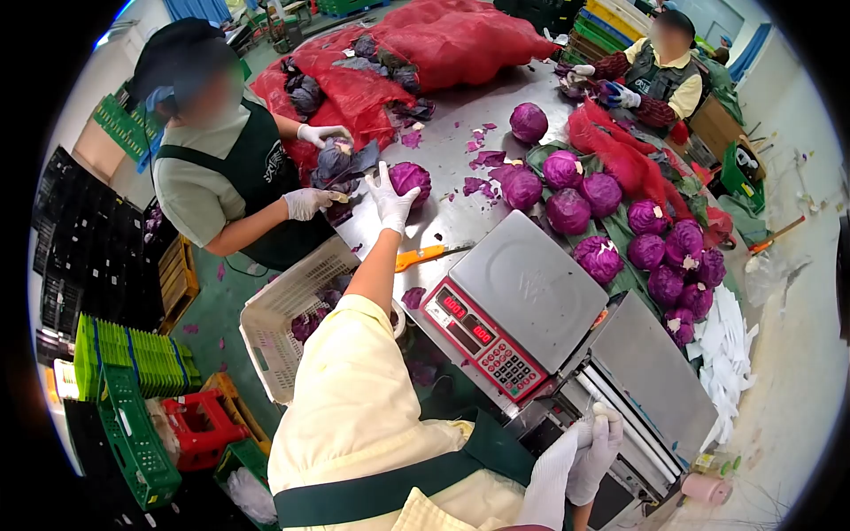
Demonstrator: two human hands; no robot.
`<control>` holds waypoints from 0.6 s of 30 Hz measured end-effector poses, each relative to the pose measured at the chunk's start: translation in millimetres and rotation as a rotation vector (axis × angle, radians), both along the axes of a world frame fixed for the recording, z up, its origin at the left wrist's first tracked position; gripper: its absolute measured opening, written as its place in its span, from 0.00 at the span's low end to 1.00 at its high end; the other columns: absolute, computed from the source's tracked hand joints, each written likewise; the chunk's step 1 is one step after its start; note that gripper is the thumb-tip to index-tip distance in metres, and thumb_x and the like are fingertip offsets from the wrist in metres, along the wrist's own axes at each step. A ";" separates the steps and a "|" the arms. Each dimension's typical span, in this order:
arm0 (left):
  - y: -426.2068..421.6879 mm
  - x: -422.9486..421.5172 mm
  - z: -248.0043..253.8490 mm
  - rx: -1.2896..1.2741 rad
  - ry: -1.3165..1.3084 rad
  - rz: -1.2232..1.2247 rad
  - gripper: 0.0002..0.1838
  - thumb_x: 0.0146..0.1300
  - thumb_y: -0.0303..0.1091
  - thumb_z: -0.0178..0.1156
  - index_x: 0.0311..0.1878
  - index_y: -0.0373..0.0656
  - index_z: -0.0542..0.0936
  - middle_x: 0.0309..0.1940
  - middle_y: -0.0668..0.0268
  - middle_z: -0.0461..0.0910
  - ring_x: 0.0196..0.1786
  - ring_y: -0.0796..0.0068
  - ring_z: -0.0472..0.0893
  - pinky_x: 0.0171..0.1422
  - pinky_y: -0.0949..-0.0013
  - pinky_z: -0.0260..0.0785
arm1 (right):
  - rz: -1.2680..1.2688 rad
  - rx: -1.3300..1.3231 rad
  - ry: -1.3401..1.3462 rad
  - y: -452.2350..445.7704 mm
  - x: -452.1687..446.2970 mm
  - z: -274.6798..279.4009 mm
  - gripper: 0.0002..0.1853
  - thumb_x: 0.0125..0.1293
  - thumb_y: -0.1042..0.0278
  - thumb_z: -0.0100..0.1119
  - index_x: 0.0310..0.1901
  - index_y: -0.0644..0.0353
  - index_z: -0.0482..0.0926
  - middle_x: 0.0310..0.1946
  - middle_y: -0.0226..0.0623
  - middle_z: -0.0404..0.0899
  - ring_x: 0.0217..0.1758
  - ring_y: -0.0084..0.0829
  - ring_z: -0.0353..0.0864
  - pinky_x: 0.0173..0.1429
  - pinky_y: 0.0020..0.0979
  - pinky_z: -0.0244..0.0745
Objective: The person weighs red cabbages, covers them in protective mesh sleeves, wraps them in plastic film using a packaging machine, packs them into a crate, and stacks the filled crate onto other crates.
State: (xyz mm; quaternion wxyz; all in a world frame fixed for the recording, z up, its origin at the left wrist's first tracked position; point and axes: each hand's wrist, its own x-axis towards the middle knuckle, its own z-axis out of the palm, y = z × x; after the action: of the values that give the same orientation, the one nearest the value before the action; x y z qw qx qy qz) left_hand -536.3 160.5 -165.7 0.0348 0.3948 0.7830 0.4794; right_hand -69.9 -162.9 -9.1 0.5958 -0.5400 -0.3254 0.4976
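Note:
My left hand (390,202), in a white glove, is stretched across the table with its fingers and thumb around the near left side of a red cabbage (412,180). Low on the right, my gloved right hand (598,453) is closed on a white mesh sleeve (551,478), which hangs toward my body. Between my hands sits a digital scale (522,292) with a bare grey pan and lit red digits. Beside the scale is a wrapping machine (646,372) with a metal plate and rollers. An orange-handled knife (421,257) lies near my left forearm.
Several trimmed cabbages (602,195) are heaped right of the scale, near white sleeves (726,354). A co-worker (239,168) on the left handles a cabbage; another person (660,75) works at the far right. Red mesh sacks (443,44) cover the table's back. A crate (266,336) holds leaves.

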 end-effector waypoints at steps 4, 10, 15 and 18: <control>-16.7 4.1 -7.3 -0.063 0.013 -0.025 0.57 0.42 0.40 0.77 0.75 0.52 0.53 0.72 0.42 0.49 0.74 0.44 0.53 0.76 0.59 0.50 | 0.072 0.004 0.039 5.1 -5.6 12.5 0.07 0.67 0.73 0.52 0.44 0.64 0.77 0.37 0.31 0.76 0.38 0.21 0.74 0.45 0.24 0.71; -30.7 25.0 0.9 -0.013 0.230 -0.029 0.42 0.51 0.34 0.70 0.70 0.53 0.64 0.68 0.44 0.58 0.69 0.44 0.62 0.72 0.59 0.57 | 0.069 -0.029 0.018 10.4 -4.5 6.7 0.08 0.67 0.73 0.53 0.44 0.64 0.77 0.40 0.33 0.77 0.40 0.21 0.74 0.48 0.25 0.71; -37.0 57.5 12.8 -0.292 0.521 -0.032 0.36 0.55 0.37 0.65 0.69 0.60 0.67 0.73 0.46 0.50 0.73 0.42 0.54 0.74 0.52 0.53 | 0.091 -0.040 0.014 10.5 -1.6 2.6 0.08 0.66 0.73 0.53 0.44 0.64 0.77 0.40 0.32 0.77 0.41 0.21 0.74 0.49 0.25 0.70; -28.1 54.1 -2.1 -0.239 0.497 -0.063 0.36 0.56 0.36 0.63 0.70 0.59 0.66 0.75 0.45 0.46 0.75 0.40 0.49 0.76 0.54 0.50 | 0.078 -0.008 -0.021 11.2 -4.6 9.5 0.08 0.65 0.73 0.53 0.44 0.64 0.77 0.40 0.32 0.77 0.41 0.22 0.74 0.48 0.25 0.70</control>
State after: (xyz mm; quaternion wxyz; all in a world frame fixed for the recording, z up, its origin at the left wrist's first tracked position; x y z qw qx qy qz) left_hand -482.2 132.4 -167.8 -0.0974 0.5174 0.8060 0.2706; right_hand -74.5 -151.7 0.4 0.5705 -0.5343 -0.3505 0.5160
